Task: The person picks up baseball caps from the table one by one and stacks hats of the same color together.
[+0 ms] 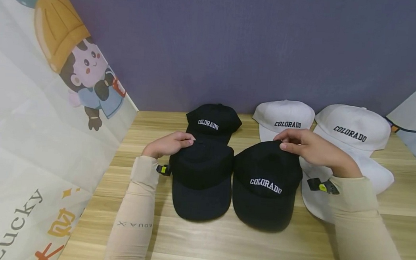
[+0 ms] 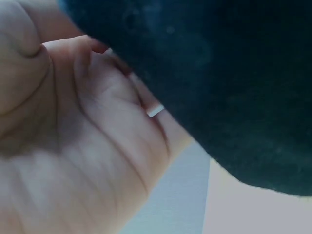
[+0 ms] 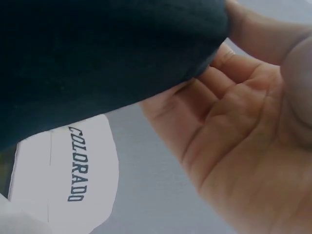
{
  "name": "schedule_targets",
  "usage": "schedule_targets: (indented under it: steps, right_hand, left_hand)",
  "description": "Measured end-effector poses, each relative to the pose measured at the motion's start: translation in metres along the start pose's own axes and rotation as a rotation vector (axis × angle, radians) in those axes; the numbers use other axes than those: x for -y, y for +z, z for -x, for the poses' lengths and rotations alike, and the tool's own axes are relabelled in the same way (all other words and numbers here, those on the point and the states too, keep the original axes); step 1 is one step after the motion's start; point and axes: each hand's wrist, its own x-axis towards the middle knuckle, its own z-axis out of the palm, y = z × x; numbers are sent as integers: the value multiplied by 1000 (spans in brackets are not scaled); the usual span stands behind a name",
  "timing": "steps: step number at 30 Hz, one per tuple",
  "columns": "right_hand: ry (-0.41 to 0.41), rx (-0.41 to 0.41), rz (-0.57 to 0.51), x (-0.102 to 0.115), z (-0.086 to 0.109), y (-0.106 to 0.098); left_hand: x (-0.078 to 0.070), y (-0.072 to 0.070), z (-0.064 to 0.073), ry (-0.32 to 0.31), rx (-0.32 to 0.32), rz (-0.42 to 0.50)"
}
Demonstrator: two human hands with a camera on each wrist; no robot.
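Note:
Two black caps are side by side in the head view, brims toward me. My left hand (image 1: 167,144) pinches the left black cap (image 1: 201,173) at the top back of its crown, and no lettering shows on that one. With thumb and fingers, my right hand (image 1: 310,146) grips the crown top of the right black cap (image 1: 268,165), which reads COLORADO in white. Dark cloth of the left cap (image 2: 234,97) fills much of the left wrist view. In the right wrist view, the right cap (image 3: 107,63) covers part of the fingers.
Behind them on the wooden table (image 1: 194,244) sits another black COLORADO cap (image 1: 214,116). Two white COLORADO caps, one left (image 1: 284,112) and one right (image 1: 351,123), stand by the purple back panel (image 1: 252,49). More white cap fabric (image 1: 377,174) lies partly behind my right wrist.

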Motion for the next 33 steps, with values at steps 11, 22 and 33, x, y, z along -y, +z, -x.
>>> schedule_targets:
  steps: [11,22,33]
  right_hand:
    - [-107,-5,-115,8,4,-3]
    - [-166,19,-176,17,8,-6]
    - [-228,-1,-178,23,10,-6]
  left_hand:
    - [0,-1,2,-59,2,-9]
    - [8,-4,4,-119,-18,-29]
    - [14,-9,8,-157,-20,-69]
